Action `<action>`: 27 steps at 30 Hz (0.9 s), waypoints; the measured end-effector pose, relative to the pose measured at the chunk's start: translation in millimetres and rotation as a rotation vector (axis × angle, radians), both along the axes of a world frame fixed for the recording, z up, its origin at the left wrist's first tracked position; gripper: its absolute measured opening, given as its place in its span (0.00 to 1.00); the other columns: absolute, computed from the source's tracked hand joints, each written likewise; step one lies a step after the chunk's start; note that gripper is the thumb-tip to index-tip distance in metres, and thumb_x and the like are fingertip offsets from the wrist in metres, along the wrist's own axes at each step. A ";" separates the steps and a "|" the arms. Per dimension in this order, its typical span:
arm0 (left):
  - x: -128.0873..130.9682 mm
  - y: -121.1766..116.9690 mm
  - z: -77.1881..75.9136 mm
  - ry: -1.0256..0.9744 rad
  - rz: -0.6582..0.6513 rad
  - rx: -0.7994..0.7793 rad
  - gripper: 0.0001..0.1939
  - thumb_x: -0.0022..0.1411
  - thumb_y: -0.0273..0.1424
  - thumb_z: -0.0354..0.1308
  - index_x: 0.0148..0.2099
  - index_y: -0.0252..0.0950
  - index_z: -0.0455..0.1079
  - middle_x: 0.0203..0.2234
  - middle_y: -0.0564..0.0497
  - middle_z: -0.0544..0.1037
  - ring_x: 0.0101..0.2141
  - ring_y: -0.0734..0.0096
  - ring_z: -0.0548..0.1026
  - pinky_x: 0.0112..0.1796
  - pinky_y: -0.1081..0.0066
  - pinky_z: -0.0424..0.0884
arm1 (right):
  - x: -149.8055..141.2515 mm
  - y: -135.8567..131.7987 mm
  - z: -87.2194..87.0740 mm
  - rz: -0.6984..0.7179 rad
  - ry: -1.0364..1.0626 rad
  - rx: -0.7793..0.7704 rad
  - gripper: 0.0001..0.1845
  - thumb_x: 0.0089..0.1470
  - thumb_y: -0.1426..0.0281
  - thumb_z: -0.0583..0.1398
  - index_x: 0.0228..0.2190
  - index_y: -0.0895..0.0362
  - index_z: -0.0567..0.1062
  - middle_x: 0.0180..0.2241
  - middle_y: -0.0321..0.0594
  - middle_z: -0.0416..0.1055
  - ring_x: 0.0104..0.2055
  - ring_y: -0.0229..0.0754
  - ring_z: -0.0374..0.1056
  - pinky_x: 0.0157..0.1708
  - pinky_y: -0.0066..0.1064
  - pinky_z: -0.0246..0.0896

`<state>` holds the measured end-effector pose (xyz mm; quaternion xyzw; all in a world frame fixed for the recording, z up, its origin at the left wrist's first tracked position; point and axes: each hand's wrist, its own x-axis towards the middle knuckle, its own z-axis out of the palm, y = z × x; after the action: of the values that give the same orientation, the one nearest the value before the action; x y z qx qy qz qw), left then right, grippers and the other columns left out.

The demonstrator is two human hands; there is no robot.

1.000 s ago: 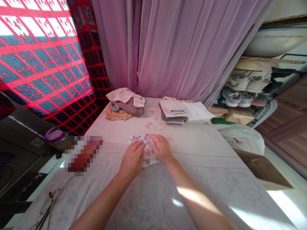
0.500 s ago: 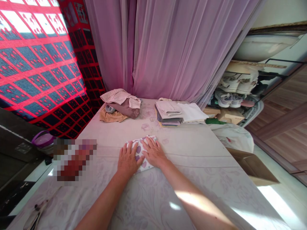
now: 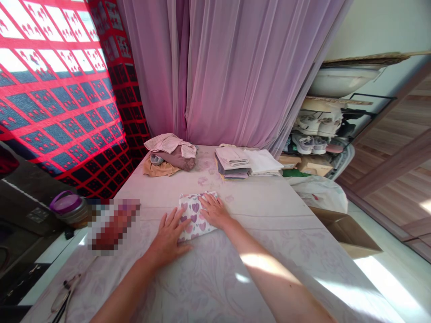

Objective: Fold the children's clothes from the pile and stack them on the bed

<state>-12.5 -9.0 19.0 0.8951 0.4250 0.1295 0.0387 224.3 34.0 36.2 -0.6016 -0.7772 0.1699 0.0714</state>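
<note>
A folded white cloth with purple and pink hearts (image 3: pixel 194 218) lies flat on the bed-like surface (image 3: pixel 215 278) in front of me. My right hand (image 3: pixel 214 211) rests on its right side with the fingers stretched out. Along the cloth's left edge is my left hand (image 3: pixel 171 237), fingers spread, its fingertips at the edge and its thumb pointing right below the cloth's near corner. Neither hand grips anything.
Toward the back left lies a loose pile of clothes (image 3: pixel 171 154). Folded clothes (image 3: pixel 232 163) and a white folded cloth (image 3: pixel 264 161) are stacked at the back right. Glasses (image 3: pixel 63 296) lie near left. A cardboard box (image 3: pixel 346 233) stands beyond the right edge.
My left hand has slid left and toward me off the cloth, uncovering more of its heart print. My right hand stays on the cloth. The view has shifted slightly.
</note>
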 end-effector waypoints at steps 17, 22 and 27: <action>7.6 26.0 56.7 -0.281 0.137 -0.024 0.14 0.65 0.36 0.45 0.41 0.40 0.71 0.35 0.48 0.80 0.38 0.64 0.76 0.47 0.62 0.68 | 37.6 -49.3 0.1 0.014 0.068 0.218 0.26 0.51 0.76 0.56 0.52 0.51 0.74 0.58 0.43 0.68 0.63 0.47 0.57 0.65 0.50 0.38; 14.9 67.3 101.2 -0.586 0.279 -0.127 0.12 0.60 0.41 0.48 0.36 0.40 0.67 0.22 0.57 0.69 0.25 0.72 0.67 0.29 0.73 0.62 | 50.1 -18.4 41.0 -0.201 0.357 0.273 0.15 0.52 0.72 0.56 0.40 0.54 0.79 0.39 0.41 0.78 0.44 0.45 0.72 0.48 0.36 0.63; 24.0 96.9 119.0 -0.934 0.307 -0.446 0.14 0.55 0.44 0.56 0.34 0.38 0.66 0.20 0.59 0.65 0.23 0.77 0.64 0.25 0.76 0.59 | 56.9 0.2 61.9 -0.338 0.769 0.215 0.15 0.53 0.62 0.58 0.39 0.56 0.77 0.33 0.37 0.77 0.36 0.42 0.72 0.39 0.31 0.66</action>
<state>11.5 87.9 138.0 0.6401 0.5055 0.4244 0.3932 281.2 34.2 98.1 -0.6024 -0.5979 0.2858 0.4449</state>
